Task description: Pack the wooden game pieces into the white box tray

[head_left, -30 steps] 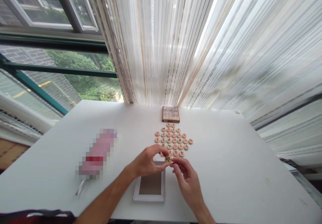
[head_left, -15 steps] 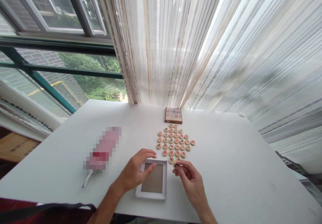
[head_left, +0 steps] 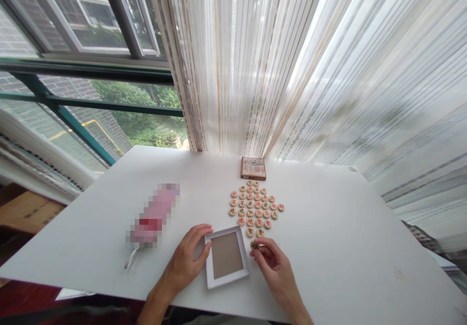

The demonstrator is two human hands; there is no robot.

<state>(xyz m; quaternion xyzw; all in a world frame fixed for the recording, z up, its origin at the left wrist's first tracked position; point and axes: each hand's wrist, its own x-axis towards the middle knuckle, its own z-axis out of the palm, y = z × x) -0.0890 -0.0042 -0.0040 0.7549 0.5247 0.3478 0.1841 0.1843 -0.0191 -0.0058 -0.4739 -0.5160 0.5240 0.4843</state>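
Note:
Between the thumb and fingers of my right hand (head_left: 277,269) is a round wooden Chinese chess piece (head_left: 254,244) with a dark character. It is just below the lowest of the laid-out chess pieces (head_left: 250,213), which lie face up in uneven rows with red and black characters. My left hand (head_left: 187,257) is at the left rim of a shallow white box part (head_left: 246,266) with a grey-brown bottom. Its fingers are spread around the upper left corner, and the thumb seems to touch the rim. The box part lies slightly turned, with nothing in it.
Behind the pieces lies a flat printed box (head_left: 253,168). A pixelated pink object (head_left: 156,213) rests on the left of the white table (head_left: 328,227). String curtains (head_left: 233,62) hang along the far edge, beside a window (head_left: 102,91). A cardboard box (head_left: 29,210) is at the far left.
The white box part has shifted right and turned a little. My left hand has moved from over it to its left side. My right hand still holds the piece, slightly lower now.

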